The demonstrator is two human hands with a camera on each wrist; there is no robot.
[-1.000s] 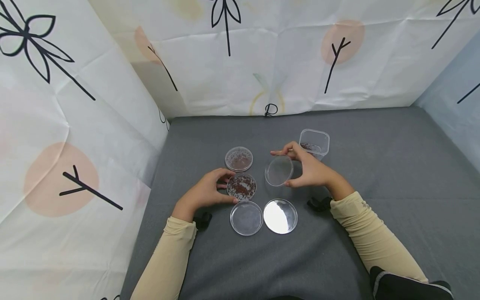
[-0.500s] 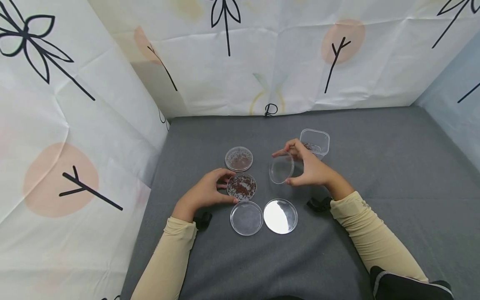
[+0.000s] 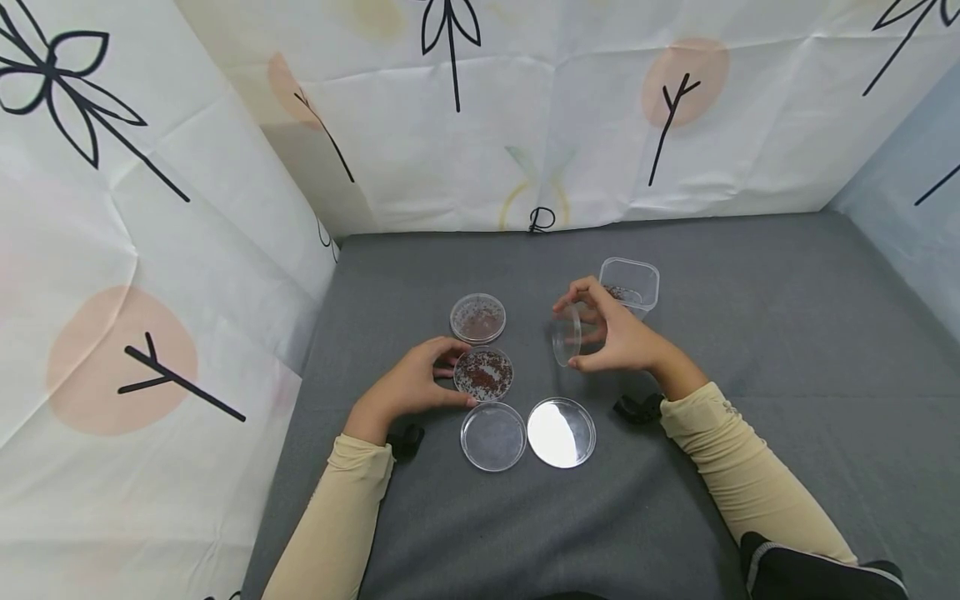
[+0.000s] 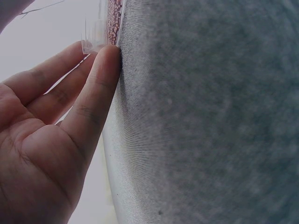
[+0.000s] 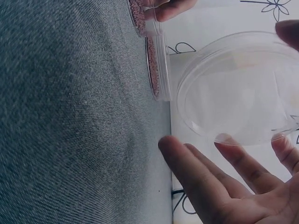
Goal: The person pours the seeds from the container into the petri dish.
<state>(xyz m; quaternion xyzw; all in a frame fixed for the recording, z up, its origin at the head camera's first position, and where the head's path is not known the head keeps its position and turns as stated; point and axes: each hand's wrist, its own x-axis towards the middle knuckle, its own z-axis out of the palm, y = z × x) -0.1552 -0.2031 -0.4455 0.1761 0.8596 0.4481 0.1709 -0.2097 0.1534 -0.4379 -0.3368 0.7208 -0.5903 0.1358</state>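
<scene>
On the grey cloth sits a round clear petri dish (image 3: 483, 374) with reddish-brown granules in it. My left hand (image 3: 412, 382) holds this dish by its sides, thumb at the near edge and fingers at the far one. In the left wrist view the thumb (image 4: 105, 65) lies low against the dish wall. My right hand (image 3: 618, 340) grips an empty clear petri dish part (image 5: 233, 93), probably a lid, raised and tipped nearly on edge. Behind the left-hand dish stands another petri dish (image 3: 477, 318) of granules, which looks covered in the right wrist view.
Two empty clear round dish parts (image 3: 492, 437) lie side by side nearer the body, the right one (image 3: 561, 432) shining with glare. A clear rectangular box (image 3: 637, 287) with some granules stands behind the right hand. White patterned cloth (image 3: 585, 125) walls the back and sides.
The clear dish part in my right hand has turned from facing up to nearly edge-on and shifted slightly right. The left hand and its dish have stayed put.
</scene>
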